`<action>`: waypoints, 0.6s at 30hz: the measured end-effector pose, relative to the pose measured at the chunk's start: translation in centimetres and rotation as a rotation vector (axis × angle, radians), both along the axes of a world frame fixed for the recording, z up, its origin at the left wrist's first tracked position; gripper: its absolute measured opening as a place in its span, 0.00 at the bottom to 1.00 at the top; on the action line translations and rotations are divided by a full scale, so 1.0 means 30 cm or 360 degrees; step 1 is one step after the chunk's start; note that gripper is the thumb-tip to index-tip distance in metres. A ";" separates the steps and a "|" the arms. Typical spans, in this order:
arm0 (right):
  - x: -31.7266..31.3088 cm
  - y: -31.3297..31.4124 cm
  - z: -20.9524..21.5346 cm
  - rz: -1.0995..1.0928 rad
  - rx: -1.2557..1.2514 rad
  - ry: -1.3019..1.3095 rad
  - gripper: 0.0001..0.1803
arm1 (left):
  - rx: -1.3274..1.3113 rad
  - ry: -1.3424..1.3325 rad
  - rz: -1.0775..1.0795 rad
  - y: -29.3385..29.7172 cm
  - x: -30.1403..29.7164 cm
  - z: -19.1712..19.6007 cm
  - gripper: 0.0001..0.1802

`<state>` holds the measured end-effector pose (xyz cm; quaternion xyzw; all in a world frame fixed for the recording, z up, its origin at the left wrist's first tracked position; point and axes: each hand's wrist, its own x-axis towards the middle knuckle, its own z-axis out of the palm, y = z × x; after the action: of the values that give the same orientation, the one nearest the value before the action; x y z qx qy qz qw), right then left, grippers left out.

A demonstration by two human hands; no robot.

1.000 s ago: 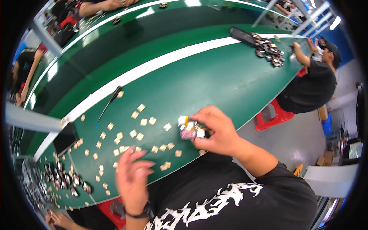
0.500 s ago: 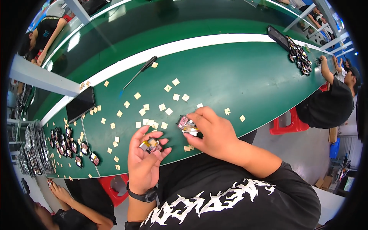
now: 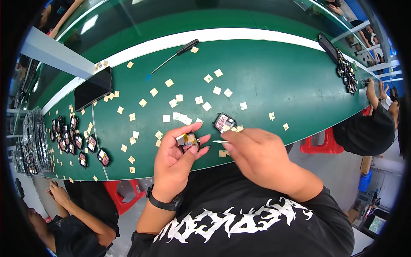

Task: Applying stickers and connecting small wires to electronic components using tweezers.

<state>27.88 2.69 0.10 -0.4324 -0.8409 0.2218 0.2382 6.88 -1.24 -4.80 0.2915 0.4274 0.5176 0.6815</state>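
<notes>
Green bench [image 3: 265,85] is spread wide across the view, its near edge curved past both forearms. Pale square stickers [image 3: 177,103] are scattered over it, a black phone [image 3: 93,88] is laid flat to the far left, and a screwdriver [image 3: 177,52] is left near the white stripe at the back. Small dark modules [image 3: 70,137] are lined up in rows at the left end, with another batch [image 3: 347,73] seen far right beside a seated person [image 3: 368,128].

Now to the middle. A loose module [image 3: 223,121] is left flat on the bench, just beyond the right hand's knuckles. The left hand [image 3: 173,165] is raised palm up, fingers curled round a held module [image 3: 187,141], which is pinched between thumb and fingertips over the bench's near edge. The right hand [image 3: 261,156] is closed in a fine pinch on a thin pale sliver [image 3: 220,141], most likely a sticker seen edge-on or a tweezer tip; which one cannot be told.

The key relation is this: the sliver is pointed leftward, straight at the held module, with only a small gap kept between tip and part. Its long axis is run nearly level, right to left. The held module is nearer the left hand, of course, gripped there, and is lying directly left of the right hand's pinch.
</notes>
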 end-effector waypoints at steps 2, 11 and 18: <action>-0.036 -0.002 0.004 0.0049 -0.0153 -0.0072 0.07 | 0.0012 0.0024 -0.0032 0.001 0.001 -0.004 0.22; -0.106 -0.008 -0.063 0.0041 -0.0192 -0.0006 0.09 | 0.0392 0.0274 0.0150 -0.026 0.053 -0.062 0.22; -0.128 -0.019 -0.083 -0.0092 -0.0295 -0.0047 0.10 | 0.0275 0.0166 0.0039 -0.021 0.023 -0.050 0.21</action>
<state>24.04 2.12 -2.40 -0.4798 -0.8073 0.2854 0.1911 7.56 -1.89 -6.29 0.3704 0.4197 0.5450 0.6243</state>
